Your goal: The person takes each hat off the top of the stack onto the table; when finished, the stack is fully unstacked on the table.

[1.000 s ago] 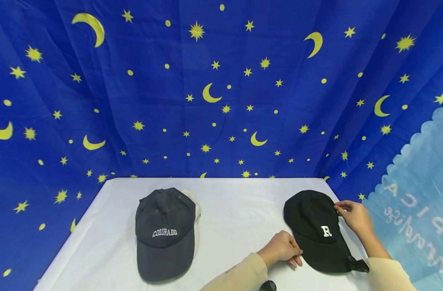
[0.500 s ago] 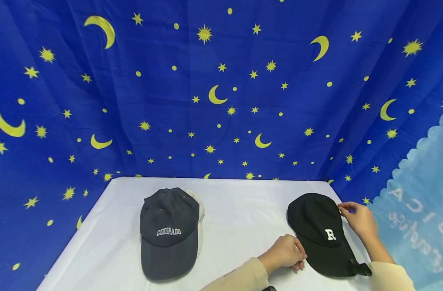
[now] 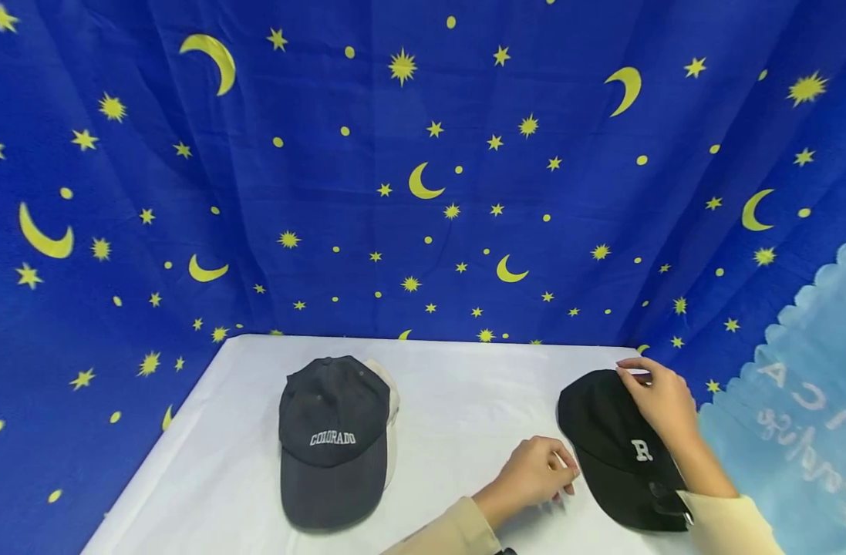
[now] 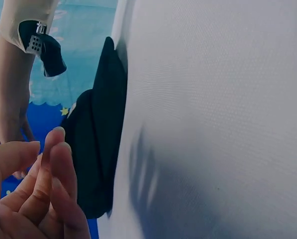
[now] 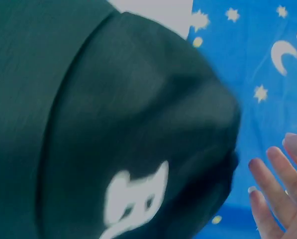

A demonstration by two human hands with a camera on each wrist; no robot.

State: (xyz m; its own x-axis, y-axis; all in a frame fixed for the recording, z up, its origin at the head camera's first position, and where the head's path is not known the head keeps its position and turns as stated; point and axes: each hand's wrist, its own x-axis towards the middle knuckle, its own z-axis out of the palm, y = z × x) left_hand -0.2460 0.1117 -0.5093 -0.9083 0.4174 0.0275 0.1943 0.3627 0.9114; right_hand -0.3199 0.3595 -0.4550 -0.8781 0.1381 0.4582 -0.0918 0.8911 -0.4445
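Observation:
A black cap [image 3: 606,432] with a white letter R lies on the right of the white table, its brim toward me. Just left of the brim is my left hand [image 3: 537,472], its fingers loosely bent; in the left wrist view a gap shows between thumb and fingertips [image 4: 58,134], with nothing held. My right hand [image 3: 662,397] reaches over the cap's far right side in the head view. From the right wrist, the fingers of that hand [image 5: 280,191] appear spread and relaxed, apart from the cap's crown [image 5: 153,99].
To the left lies a dark grey cap [image 3: 334,439] reading COLORADO, partly covering a cream cap [image 3: 392,455]. Behind the white table [image 3: 464,408] hangs a blue curtain [image 3: 367,216] with yellow moons and stars. A light blue cloth [image 3: 811,385] hangs at the right.
My right hand has left the cap's right edge and moved up and a little left, over its back. The left hand stays near the brim. The whole view has shifted slightly.

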